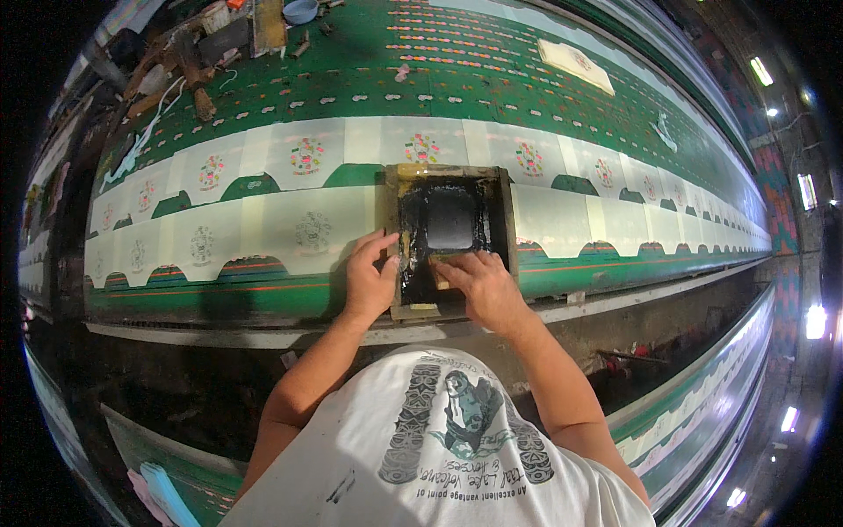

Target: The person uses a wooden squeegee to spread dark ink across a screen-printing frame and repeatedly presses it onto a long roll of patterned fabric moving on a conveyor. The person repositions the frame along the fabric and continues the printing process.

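A wooden screen-printing frame (393, 198) lies on the near row of pale fabric pieces, black ink smeared over its mesh around a smooth dark rectangle. My left hand (371, 274) grips the frame's left side, thumb and fingers at its edge. Inside the frame's near part, my right hand (485, 285) is closed around a small squeegee (445, 275) with a wooden-looking edge. The squeegee's blade is hidden under my fingers. Left of the frame, a fabric piece (290, 241) bears a dark line print; those farther left carry similar prints.
Behind lies another row of fabric pieces (351, 145) with colored prints, on a long green table (290, 101). A folded cream cloth (575, 66) rests at the back right. Wooden tools and a blue bowl (300, 11) stand at the back left. A rail (255, 335) edges the table's near side.
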Tool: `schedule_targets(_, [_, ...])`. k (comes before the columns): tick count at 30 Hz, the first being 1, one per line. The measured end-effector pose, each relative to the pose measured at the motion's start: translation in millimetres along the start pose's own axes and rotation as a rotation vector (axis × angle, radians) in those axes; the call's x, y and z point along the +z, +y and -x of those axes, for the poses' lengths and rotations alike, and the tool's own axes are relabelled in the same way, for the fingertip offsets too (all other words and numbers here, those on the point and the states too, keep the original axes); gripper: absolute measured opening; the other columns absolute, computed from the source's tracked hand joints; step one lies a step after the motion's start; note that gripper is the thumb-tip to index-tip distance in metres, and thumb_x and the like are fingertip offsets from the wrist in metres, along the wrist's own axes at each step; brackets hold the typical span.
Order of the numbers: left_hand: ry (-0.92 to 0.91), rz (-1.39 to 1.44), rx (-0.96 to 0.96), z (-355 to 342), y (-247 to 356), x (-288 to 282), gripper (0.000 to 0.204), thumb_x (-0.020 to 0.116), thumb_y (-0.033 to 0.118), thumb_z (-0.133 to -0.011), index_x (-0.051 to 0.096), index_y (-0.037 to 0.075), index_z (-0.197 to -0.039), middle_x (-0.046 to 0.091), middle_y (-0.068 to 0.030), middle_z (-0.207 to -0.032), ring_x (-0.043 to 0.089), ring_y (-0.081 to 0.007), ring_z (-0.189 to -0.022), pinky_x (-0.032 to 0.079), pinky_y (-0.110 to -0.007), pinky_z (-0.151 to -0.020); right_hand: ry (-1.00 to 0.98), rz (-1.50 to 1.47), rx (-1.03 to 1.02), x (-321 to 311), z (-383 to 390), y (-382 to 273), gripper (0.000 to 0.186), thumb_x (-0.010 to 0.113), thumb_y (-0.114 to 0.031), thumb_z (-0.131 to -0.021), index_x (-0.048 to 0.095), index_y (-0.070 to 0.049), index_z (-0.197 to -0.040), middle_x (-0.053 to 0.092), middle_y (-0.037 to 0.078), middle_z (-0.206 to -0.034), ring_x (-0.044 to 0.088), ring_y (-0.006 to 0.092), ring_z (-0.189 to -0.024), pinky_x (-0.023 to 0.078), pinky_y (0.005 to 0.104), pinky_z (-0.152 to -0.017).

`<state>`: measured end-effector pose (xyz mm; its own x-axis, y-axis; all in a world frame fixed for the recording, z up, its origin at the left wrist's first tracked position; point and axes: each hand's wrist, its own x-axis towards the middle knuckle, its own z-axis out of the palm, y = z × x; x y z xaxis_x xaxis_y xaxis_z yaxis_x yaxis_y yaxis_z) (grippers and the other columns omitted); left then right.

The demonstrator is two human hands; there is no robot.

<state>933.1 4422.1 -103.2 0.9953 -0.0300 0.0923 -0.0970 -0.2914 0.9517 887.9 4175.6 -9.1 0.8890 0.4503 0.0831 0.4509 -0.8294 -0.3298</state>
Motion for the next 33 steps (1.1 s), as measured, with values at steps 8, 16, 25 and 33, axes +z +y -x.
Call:
schedule_targets(8, [0.106,0.014,0.066,13.1,-17.5,21.3,0.048,0.083,-0.003,-0.088,0.077,0.006,-0.135,0.066,-0.0223,-0.150,0.061,-0.0402,-0.143,0.048,-0.048,-0.122,-0.060,-0.063,0.045,-0.1,34.5,-24.2,0.058,0.073,-0.004,-0.088,0.075,-0.011,-0.145,0.073,0.013,-0.137,0.067,0.0370,-0.122,0.053,0.0504,-0.110])
schedule_targets(16, [0.134,-0.048,0.042,19.6,0.5,29.4,0.041,0.074,-0.013,-0.074,0.083,0.008,-0.108,0.062,-0.0282,-0.160,0.056,-0.0430,-0.151,0.038,-0.048,-0.130,0.322,-0.230,0.217,2.2,77.5,5.3,0.041,0.083,-0.019,-0.096,0.078,-0.008,-0.134,0.069,0.019,-0.142,0.060,0.0447,-0.140,0.048,0.0561,-0.118])
schedule_targets(25, [0.176,-0.023,0.303,33.5,46.1,110.5,0.026,0.071,-0.014,-0.076,0.077,0.006,-0.092,0.059,-0.0331,-0.161,0.056,-0.0473,-0.151,0.039,-0.051,-0.128,0.544,-0.558,0.506,7.4,163.1,90.4,0.034,0.078,-0.005,-0.097,0.079,-0.004,-0.131,0.073,0.019,-0.143,0.064,0.0369,-0.137,0.048,0.0476,-0.119])
schedule_targets(33, [0.165,0.013,0.270,34.0,67.9,240.4,0.026,0.071,-0.012,-0.077,0.078,0.007,-0.095,0.059,-0.0335,-0.160,0.057,-0.0462,-0.149,0.041,-0.048,-0.126,0.612,-0.568,0.449,-24.0,230.7,192.8,0.037,0.076,-0.002,-0.096,0.079,-0.004,-0.133,0.072,0.020,-0.145,0.064,0.0387,-0.137,0.046,0.0497,-0.121])
